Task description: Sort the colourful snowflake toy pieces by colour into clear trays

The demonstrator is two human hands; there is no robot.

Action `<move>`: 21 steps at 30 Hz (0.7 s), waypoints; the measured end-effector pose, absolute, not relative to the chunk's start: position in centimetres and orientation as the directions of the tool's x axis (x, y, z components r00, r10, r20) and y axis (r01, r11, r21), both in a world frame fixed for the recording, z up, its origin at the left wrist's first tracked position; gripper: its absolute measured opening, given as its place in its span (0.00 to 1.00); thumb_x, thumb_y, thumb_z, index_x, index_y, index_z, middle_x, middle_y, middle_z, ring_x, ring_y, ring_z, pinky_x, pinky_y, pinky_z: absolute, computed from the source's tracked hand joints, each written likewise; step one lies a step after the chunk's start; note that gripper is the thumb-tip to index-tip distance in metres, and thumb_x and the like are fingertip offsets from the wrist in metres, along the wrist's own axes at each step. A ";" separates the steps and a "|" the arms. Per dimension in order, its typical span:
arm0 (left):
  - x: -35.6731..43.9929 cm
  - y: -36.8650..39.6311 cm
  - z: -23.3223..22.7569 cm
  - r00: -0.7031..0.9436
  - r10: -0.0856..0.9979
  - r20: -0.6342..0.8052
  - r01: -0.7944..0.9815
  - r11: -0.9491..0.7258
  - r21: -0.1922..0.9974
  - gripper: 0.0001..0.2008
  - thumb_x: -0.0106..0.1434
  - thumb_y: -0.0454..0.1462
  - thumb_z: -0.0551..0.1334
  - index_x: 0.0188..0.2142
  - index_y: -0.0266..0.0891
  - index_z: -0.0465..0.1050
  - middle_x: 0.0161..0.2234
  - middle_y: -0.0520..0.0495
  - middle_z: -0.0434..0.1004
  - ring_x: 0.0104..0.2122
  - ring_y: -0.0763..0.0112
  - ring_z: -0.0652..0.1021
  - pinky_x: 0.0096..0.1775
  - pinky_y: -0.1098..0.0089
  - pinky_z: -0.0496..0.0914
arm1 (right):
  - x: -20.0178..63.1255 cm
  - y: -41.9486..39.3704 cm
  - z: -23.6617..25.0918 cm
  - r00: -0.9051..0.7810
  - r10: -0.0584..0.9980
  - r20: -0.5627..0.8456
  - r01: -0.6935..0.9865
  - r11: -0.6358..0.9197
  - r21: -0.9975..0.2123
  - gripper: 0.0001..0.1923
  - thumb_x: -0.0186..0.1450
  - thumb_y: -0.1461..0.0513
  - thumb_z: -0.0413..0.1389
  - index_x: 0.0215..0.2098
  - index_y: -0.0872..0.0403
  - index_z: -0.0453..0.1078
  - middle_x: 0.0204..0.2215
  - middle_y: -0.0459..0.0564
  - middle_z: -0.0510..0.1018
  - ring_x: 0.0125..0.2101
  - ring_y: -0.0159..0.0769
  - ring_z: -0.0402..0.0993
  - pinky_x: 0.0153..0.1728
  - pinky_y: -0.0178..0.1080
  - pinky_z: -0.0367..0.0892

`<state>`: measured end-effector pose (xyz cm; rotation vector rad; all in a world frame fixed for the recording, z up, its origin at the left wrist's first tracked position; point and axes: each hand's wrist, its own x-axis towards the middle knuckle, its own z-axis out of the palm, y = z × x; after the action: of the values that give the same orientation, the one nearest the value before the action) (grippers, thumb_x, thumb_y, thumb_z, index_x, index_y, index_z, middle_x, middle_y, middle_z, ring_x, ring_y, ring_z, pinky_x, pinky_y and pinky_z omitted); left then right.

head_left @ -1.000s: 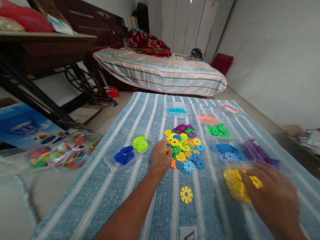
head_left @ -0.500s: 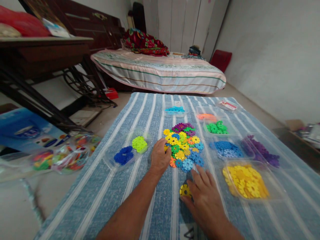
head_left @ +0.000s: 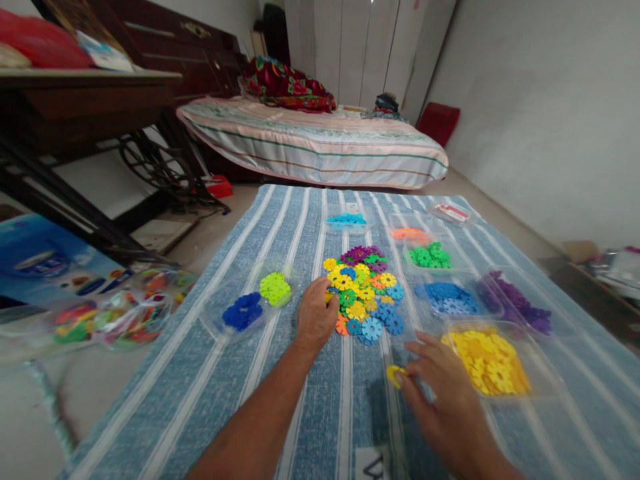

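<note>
Your right hand (head_left: pixel 443 400), lower right of frame, has its fingers pinched on a yellow disc (head_left: pixel 395 375), lifted just off the striped mat (head_left: pixel 225 400), left of the yellow tray (head_left: pixel 487 363). Your left hand (head_left: pixel 316 315) rests at centre frame with fingers curled, touching the left edge of the mixed pile (head_left: pixel 365 293); can't tell if it grips anything.

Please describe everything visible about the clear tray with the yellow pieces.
The clear tray looks like thin transparent plastic, shallow, with rounded corners. It lies flat on the striped blue cloth, near the right hand, and holds a loose heap of yellow flower-shaped discs. Whether the hand touches its rim cannot be told.
</note>
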<state>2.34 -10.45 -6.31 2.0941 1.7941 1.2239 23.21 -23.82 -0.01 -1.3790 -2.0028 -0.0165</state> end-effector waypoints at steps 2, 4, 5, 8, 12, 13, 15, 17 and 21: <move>2.4 -10.5 -6.3 -0.030 0.874 0.485 0.767 -0.291 0.572 0.14 0.56 0.34 0.55 0.42 0.37 0.69 0.45 0.41 0.73 0.49 0.61 0.72 0.53 0.58 0.66 | 26.5 -23.6 1.3 -0.145 0.810 0.568 0.870 0.379 -0.317 0.08 0.63 0.59 0.52 0.28 0.51 0.70 0.38 0.53 0.76 0.48 0.44 0.66 0.49 0.50 0.62; 2.4 -10.6 -6.2 -0.028 0.874 0.485 0.765 -0.294 0.573 0.13 0.57 0.34 0.55 0.42 0.37 0.69 0.45 0.41 0.73 0.49 0.61 0.72 0.53 0.58 0.66 | 30.0 -23.3 2.1 -0.119 0.830 0.544 0.921 0.296 -0.252 0.13 0.63 0.54 0.51 0.26 0.51 0.70 0.35 0.53 0.77 0.44 0.45 0.69 0.47 0.52 0.63; 2.4 -10.6 -6.2 -0.028 0.874 0.485 0.765 -0.294 0.574 0.13 0.57 0.34 0.55 0.42 0.37 0.68 0.45 0.42 0.73 0.49 0.61 0.72 0.53 0.58 0.66 | 31.5 -23.2 2.3 -0.099 0.848 0.521 0.948 0.239 -0.209 0.16 0.63 0.51 0.50 0.26 0.51 0.70 0.34 0.53 0.77 0.42 0.47 0.70 0.45 0.53 0.64; 2.4 -10.7 -6.1 -0.029 0.877 0.479 0.764 -0.290 0.577 0.14 0.57 0.33 0.55 0.43 0.37 0.68 0.45 0.42 0.73 0.49 0.62 0.72 0.53 0.59 0.66 | 33.9 -23.0 2.1 -0.046 0.867 0.496 0.989 0.110 -0.101 0.22 0.63 0.46 0.46 0.25 0.51 0.71 0.31 0.54 0.77 0.38 0.49 0.71 0.39 0.55 0.66; 2.4 -10.7 -6.1 -0.033 0.880 0.474 0.765 -0.283 0.579 0.14 0.56 0.33 0.55 0.42 0.38 0.69 0.46 0.41 0.73 0.49 0.61 0.72 0.53 0.58 0.66 | 30.7 -22.7 1.1 -0.108 0.818 0.564 0.969 0.214 -0.125 0.17 0.64 0.51 0.48 0.32 0.53 0.72 0.34 0.54 0.77 0.42 0.48 0.70 0.44 0.53 0.65; 2.4 -10.7 -6.1 -0.033 0.880 0.473 0.765 -0.283 0.579 0.14 0.56 0.33 0.55 0.43 0.38 0.69 0.46 0.42 0.73 0.49 0.61 0.72 0.53 0.58 0.66 | 29.2 -22.7 0.8 -0.140 0.806 0.575 0.952 0.270 -0.146 0.14 0.64 0.53 0.50 0.33 0.53 0.71 0.35 0.54 0.77 0.45 0.47 0.69 0.45 0.52 0.64; 2.3 -10.7 -6.1 -0.032 0.882 0.470 0.765 -0.281 0.579 0.14 0.56 0.33 0.55 0.43 0.38 0.69 0.45 0.42 0.73 0.49 0.61 0.72 0.53 0.57 0.66 | 26.0 -22.4 0.2 -0.187 0.797 0.574 0.926 0.339 -0.168 0.10 0.64 0.57 0.51 0.35 0.53 0.71 0.37 0.54 0.76 0.48 0.46 0.67 0.48 0.51 0.63; 2.3 -10.7 -6.1 -0.031 0.885 0.465 0.768 -0.277 0.578 0.14 0.56 0.33 0.55 0.43 0.37 0.69 0.45 0.41 0.73 0.49 0.61 0.72 0.53 0.57 0.66 | 23.1 -21.8 -0.6 -0.216 0.811 0.544 0.913 0.364 -0.181 0.07 0.64 0.60 0.52 0.35 0.54 0.71 0.39 0.54 0.76 0.50 0.46 0.65 0.49 0.52 0.62; 2.2 -10.7 -5.9 -0.017 0.883 0.469 0.771 -0.287 0.569 0.14 0.57 0.33 0.54 0.43 0.36 0.69 0.45 0.40 0.73 0.49 0.61 0.72 0.53 0.58 0.66 | 19.7 -20.0 -2.0 -0.216 0.854 0.472 0.920 0.341 -0.195 0.10 0.62 0.61 0.53 0.39 0.57 0.71 0.45 0.59 0.74 0.53 0.50 0.61 0.50 0.52 0.61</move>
<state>2.20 -10.68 -5.94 2.0976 1.7832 1.1918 19.71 -20.04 -2.02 -1.5477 -2.1082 -0.1719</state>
